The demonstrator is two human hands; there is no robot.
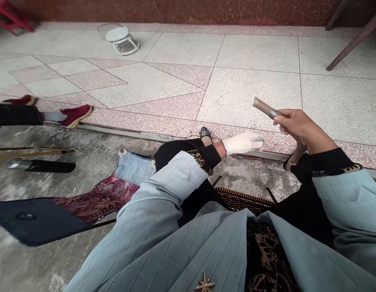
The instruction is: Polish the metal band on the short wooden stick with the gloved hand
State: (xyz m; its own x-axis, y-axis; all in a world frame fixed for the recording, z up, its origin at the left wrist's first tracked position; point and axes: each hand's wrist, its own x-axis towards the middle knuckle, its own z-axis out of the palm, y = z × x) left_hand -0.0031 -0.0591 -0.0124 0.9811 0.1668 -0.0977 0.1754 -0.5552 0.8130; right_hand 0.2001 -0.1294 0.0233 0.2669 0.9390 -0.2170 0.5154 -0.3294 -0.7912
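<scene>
Plainly, through the head camera I see my bare right hand [297,123] up over the tiled step [255,52], its fingers [282,120] wrapped around the lower end of a brown tube [263,107]. The tube tilts up and to the left, well clear of the tiles, and a band of silvery coils circles it just beside my grip. My left hand [244,142] wears 1 white knit glove and sits near the step's edge, its fingers curled in; I cannot tell whether they hold anything. Just below it in my view lies a thin reddish stick [244,157].

Between my knees I make out a dark woven rim [244,198], partly hidden by the pale blue jacket [212,239]. A black shoe [205,132] shows just beyond the gloved arm. To the left, a patchwork cloth panel [105,198] in denim, maroon leaf print and navy hangs above the concrete [93,140]. At far left are another person's 2 red shoes [76,115], with a black and silver object [51,166] nearby. Farther back stand 1 white stool [118,34] and 1 red stool [16,18].
</scene>
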